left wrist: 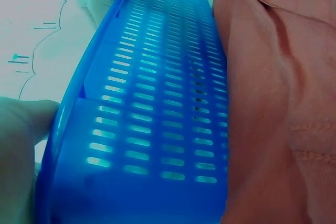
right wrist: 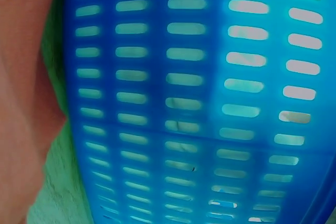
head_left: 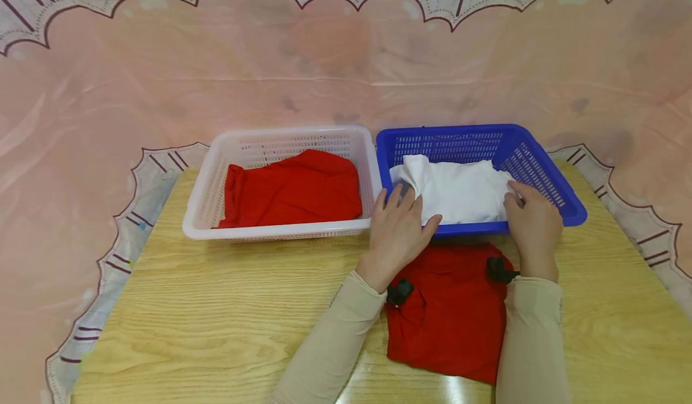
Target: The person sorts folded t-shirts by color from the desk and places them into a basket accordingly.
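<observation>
Left hand (head_left: 397, 227) spread at near-left corner of rectangular blue plastic basket (head_left: 454, 131); right hand (head_left: 535, 227) pinches folded white cloth (head_left: 459, 192), best settled evenly.

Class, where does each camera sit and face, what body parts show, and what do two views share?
Head: on the head, facing forward and down at the white cloth in the blue basket; left hand, right hand and sleeves show.
Left wrist: on that wrist, facing the blue basket's slotted wall; part of a hand shows at left.
Right wrist: on that wrist, facing the slotted wall; no hand clearly shows.
Shared: both wrist views show the slotted wall.
</observation>
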Available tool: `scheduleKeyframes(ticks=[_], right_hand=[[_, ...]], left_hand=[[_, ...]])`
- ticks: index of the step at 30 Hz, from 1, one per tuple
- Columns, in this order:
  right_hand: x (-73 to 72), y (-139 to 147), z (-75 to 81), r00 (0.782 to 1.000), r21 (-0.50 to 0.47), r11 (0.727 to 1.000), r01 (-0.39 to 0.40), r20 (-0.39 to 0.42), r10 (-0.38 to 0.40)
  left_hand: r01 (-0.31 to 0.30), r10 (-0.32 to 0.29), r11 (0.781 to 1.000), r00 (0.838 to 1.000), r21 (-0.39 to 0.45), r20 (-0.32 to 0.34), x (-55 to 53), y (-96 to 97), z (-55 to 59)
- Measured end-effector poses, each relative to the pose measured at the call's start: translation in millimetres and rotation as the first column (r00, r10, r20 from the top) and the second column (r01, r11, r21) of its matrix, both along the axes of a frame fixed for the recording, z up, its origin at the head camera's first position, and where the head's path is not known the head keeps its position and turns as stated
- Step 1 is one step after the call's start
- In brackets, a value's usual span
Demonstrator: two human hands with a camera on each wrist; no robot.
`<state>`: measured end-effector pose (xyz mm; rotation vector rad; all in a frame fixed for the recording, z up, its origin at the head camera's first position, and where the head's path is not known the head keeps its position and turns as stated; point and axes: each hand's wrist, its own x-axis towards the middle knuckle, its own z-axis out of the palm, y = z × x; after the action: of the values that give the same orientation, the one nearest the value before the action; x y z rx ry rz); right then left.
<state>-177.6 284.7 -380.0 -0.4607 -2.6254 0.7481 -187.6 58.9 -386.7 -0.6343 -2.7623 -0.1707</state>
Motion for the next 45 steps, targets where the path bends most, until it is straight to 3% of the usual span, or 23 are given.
scheduleKeyframes(ticks=[6, 10, 14, 19, 24, 28, 35, 40, 45], right_hand=[[1.6, 2, 3.4, 0.982, 0.062, 0.993, -0.096, 0.167, 0.085], [3.7, 2, 5.3, 0.969, 0.086, 0.982, -0.169, 0.199, 0.149], [4.0, 2, 5.0, 0.979, 0.079, 0.984, -0.159, 0.145, 0.147], [1.6, -2, 1.0, 0.999, 0.038, 0.998, -0.044, -0.001, 0.045], [-1.9, -4, -3.7, 0.987, -0.008, 0.998, 0.068, -0.146, -0.069], [-1.9, -5, -6.7, 0.983, 0.008, 0.995, 0.097, -0.158, -0.095], [-1.2, -5, -7.2, 0.986, 0.027, 0.997, 0.068, -0.152, -0.063], [0.1, -4, -6.9, 0.989, 0.043, 0.996, 0.079, -0.130, -0.073], [-0.9, -5, -6.4, 0.984, 0.005, 0.991, 0.135, -0.117, -0.134]], left_hand=[[-0.004, 0.004, 1.000, 1.000, 0.027, -0.010, 0.9, -0.9, -0.5], [-0.009, 0.009, 1.000, 1.000, 0.030, 0.007, 1.6, -1.9, -0.3], [-0.006, 0.006, 1.000, 1.000, 0.023, 0.005, 1.8, -2.0, 0.5], [0.010, -0.010, 1.000, 1.000, 0.003, -0.014, 1.6, -2.2, 0.3], [0.020, -0.019, 0.999, 0.999, -0.036, 0.032, 1.1, -2.5, -0.2], [0.007, -0.002, 0.998, 0.998, -0.064, 0.070, 0.8, -2.5, -1.1], [-0.021, 0.025, 0.997, 0.998, -0.072, 0.056, 0.7, -2.4, 0.3], [-0.031, 0.034, 0.998, 0.997, -0.047, 0.062, 1.7, -2.9, 0.6], [-0.054, 0.054, 0.998, 0.997, 0.010, 0.054, 2.1, -3.3, 0.4]])
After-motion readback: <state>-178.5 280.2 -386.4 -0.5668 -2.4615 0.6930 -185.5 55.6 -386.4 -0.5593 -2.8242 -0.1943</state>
